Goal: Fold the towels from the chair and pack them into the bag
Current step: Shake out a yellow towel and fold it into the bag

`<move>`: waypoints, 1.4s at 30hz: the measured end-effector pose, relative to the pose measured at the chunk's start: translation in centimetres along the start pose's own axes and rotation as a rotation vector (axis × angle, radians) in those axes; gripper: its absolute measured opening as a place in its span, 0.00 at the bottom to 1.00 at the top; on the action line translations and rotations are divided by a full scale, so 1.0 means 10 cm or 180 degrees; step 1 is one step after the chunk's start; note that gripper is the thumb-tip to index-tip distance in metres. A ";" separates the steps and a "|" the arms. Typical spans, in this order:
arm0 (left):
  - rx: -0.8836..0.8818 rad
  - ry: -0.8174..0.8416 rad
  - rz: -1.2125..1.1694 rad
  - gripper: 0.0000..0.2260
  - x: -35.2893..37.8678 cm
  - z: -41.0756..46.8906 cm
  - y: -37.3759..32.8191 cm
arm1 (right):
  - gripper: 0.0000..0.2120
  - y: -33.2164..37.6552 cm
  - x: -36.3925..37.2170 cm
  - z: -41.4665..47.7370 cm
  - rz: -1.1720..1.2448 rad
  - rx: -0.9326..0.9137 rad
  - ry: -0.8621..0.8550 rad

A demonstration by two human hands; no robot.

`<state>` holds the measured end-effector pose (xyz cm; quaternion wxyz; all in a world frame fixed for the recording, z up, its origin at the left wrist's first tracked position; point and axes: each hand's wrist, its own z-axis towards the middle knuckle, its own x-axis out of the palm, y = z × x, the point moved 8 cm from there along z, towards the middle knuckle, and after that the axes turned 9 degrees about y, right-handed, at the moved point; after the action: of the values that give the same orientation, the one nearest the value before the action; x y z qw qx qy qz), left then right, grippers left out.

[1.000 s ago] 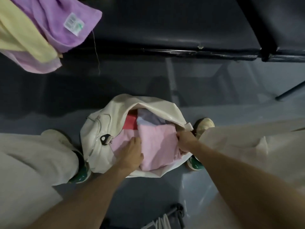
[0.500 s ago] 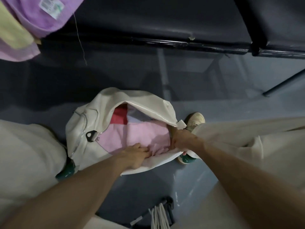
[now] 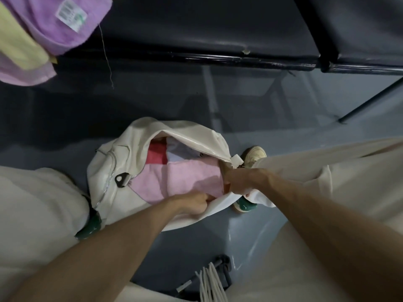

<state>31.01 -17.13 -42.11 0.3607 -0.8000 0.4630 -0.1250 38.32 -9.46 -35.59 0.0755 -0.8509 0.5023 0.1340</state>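
A cream bag (image 3: 104, 171) lies open on the floor between my feet. Inside it a folded pink towel (image 3: 185, 177) lies on top, with a red towel (image 3: 156, 155) and a pale lavender one (image 3: 176, 152) behind it. My left hand (image 3: 192, 203) reaches into the bag at the near rim, its fingers curled down beside the pink towel and partly hidden. My right hand (image 3: 239, 182) grips the right end of the bag's opening near the zipper end. More towels, purple (image 3: 58, 25) and yellow (image 3: 19, 46), hang over the chair's edge at the top left.
The dark chair seat (image 3: 196, 25) with its black front edge spans the top. A black chair leg (image 3: 370, 99) slants at the right. My feet in green-soled shoes (image 3: 246, 205) flank the bag. White cords and a dark clip (image 3: 209, 280) hang at the bottom centre.
My left hand slid from on top of the pink towel to the near rim and pushed down inside. My right hand kept hold of the bag's right end. The view shifted slightly.
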 end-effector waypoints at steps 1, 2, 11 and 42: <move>-0.0008 -0.0116 -0.0089 0.23 -0.04 0.01 -0.02 | 0.14 0.01 0.01 -0.03 -0.0125 -0.0002 0.0002; -0.0046 -0.0255 -0.0168 0.21 -0.09 0.02 -0.02 | 0.14 0.01 0.02 -0.06 -0.0195 -0.0006 -0.0002; -0.0045 -0.1831 -0.1061 0.15 -0.80 -0.68 -0.03 | 0.21 0.04 -0.32 -0.36 0.0177 -0.0245 -0.0585; -0.0627 -0.5466 0.0551 0.14 -2.99 -4.65 0.20 | 0.11 2.43 -3.14 -1.85 0.1447 -0.2606 -0.3410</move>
<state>-11.24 -14.31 -6.55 0.5227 -0.6070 0.0986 0.5905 5.47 0.12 -8.23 -0.0435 -0.5022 0.4704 0.7243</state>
